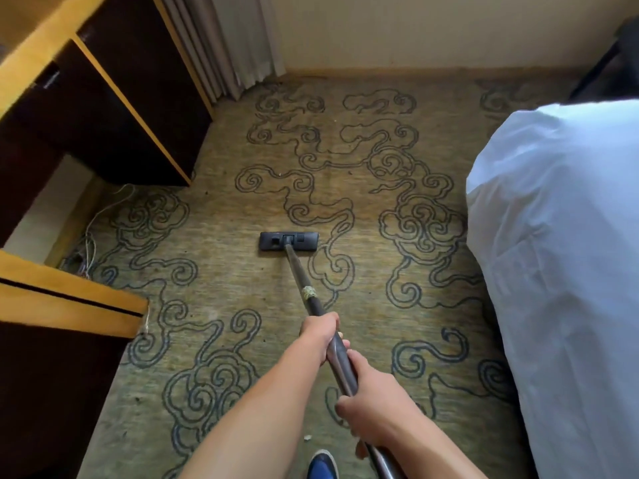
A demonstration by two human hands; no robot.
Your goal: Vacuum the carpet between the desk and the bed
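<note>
The person stands at the near end of the strip of carpet (363, 278) that runs between the desk (114, 108) on the left and the bed (560, 236) on the right. Both hands are wrapped around the vacuum wand (301, 274): the left hand (320, 335) grips it farther along, fingers curled over the tube, and the right hand (371, 401) grips it nearer the body, fingers closed round the thicker part. The wand reaches forward and slightly left to the vacuum head (289, 241), which lies flat on the carpet about midway up the strip, closer to the desk side than to the bed.

How much has been cleaned is hard to judge. Small dark specks show on the carpet at near left by the desk corner, and a few pale bits lie beyond the head toward the far wall (432, 36), so neither area looks finished. The stretch from the head to the curtain (235, 43) and wall seems yet to be covered, as does the band along the bed's edge on the right. Loose white cables (91, 236) lie on the floor under the desk at left; they look like something the head could snag if it strays there. The toe of a blue shoe (321, 464) shows at the bottom edge.
</note>
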